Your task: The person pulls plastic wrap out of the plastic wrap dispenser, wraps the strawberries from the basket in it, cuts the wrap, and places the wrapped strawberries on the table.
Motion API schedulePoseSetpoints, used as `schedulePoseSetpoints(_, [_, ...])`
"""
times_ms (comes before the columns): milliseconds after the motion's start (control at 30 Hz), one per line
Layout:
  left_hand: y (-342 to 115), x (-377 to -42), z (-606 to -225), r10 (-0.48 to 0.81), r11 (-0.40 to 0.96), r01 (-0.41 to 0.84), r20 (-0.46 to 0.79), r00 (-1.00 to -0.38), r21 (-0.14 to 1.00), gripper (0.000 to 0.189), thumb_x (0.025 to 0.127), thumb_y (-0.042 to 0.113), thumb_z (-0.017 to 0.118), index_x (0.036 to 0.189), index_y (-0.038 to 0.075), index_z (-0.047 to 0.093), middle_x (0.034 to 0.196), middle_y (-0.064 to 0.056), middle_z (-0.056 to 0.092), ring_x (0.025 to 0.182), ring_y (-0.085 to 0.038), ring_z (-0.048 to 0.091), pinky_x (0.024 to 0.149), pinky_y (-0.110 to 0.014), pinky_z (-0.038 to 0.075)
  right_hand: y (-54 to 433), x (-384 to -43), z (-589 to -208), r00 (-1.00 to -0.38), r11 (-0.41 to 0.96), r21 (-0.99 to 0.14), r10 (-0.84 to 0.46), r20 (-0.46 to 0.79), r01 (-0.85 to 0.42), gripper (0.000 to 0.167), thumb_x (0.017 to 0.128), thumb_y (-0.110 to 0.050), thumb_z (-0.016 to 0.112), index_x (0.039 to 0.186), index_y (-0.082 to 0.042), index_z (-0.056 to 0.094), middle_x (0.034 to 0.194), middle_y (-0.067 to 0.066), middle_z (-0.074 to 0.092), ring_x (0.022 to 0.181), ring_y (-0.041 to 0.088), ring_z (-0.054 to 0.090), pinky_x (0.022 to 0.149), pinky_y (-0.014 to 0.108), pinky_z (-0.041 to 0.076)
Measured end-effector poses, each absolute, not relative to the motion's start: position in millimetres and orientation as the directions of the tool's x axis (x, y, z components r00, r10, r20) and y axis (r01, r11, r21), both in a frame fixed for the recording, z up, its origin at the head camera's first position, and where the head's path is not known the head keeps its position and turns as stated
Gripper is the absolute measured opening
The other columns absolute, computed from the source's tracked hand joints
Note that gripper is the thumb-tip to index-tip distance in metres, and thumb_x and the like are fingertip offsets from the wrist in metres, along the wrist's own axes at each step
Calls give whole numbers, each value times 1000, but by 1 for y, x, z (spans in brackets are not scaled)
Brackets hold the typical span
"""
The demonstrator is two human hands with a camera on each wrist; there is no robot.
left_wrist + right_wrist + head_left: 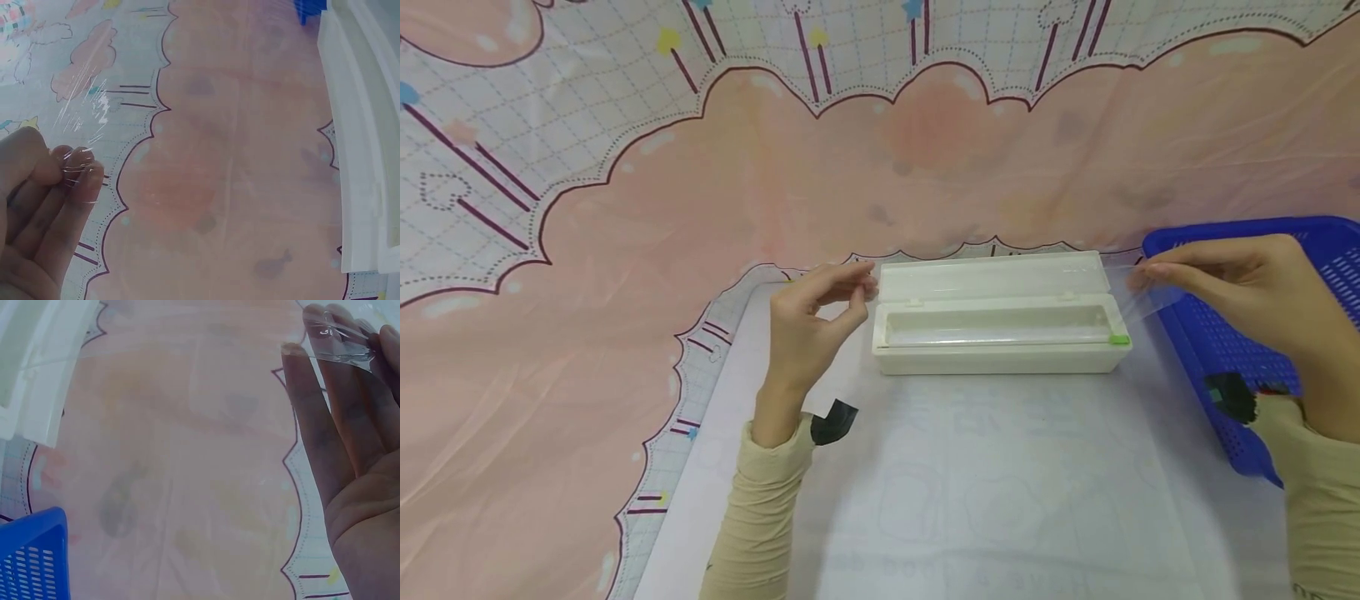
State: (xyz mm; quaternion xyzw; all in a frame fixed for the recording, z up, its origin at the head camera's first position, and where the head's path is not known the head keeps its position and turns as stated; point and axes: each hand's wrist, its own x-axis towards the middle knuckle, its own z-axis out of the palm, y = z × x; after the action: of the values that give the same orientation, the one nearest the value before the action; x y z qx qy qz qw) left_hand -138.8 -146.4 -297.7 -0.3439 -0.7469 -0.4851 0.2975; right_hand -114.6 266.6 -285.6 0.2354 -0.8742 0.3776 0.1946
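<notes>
Clear film (1152, 300) in both hands (805, 333) (1255, 300); tabletop lettering (962, 568) illegible.

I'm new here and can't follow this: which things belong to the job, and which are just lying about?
In the job, it seems:
film, pinched by the left hand and right hand
open box, between them

Apparently just lying about:
basket, right of the box
cloth, behind the box

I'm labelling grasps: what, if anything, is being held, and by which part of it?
Clear film: the left hand and the right hand each pinch it at a gathered edge.
</notes>
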Motion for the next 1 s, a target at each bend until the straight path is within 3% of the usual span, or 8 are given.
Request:
schedulePoseSetpoints(333, [-147,-137,-295,247,280,787,750,-613,551,30,81,-17,60,106,-6,72,86,-14,71,81,-18,68,78,-27,59,265,-115,-283,-804,597,-561,-280,524,-573,19,90,10,64,103,1,75,93,-24,71,90,-11,66,80,3,48])
schedulePoseSetpoints(667, [-151,-135,-295,216,257,756,727,-652,601,11,86,-8,70,96,-6,74,90,-15,74,81,-11,71,75,-27,59,265,-113,-281,-788,574,-557,-306,534,-600,21,88,14,64,102,3,75,94,-21,73,87,-8,68,78,5,50])
schedulePoseSetpoints(867, [-154,-131,-294,292,228,785,728,-620,577,10,86,-10,69,95,-5,72,97,-16,74,89,-17,71,81,-28,59,268,-111,-284,-771,577,-534,-315,553,-618,22,86,17,64,99,4,75,98,-26,70,92,-11,65,79,3,48])
schedulePoseSetpoints(1000, [-155,-127,-294,331,210,773,700,-633,599,11,90,-10,64,98,-5,70,99,-17,74,91,-17,72,78,-27,59,271,-110,-286,-765,551,-544,-334,551,-632,23,86,19,63,99,4,75,101,-21,72,96,-8,65,81,4,48])
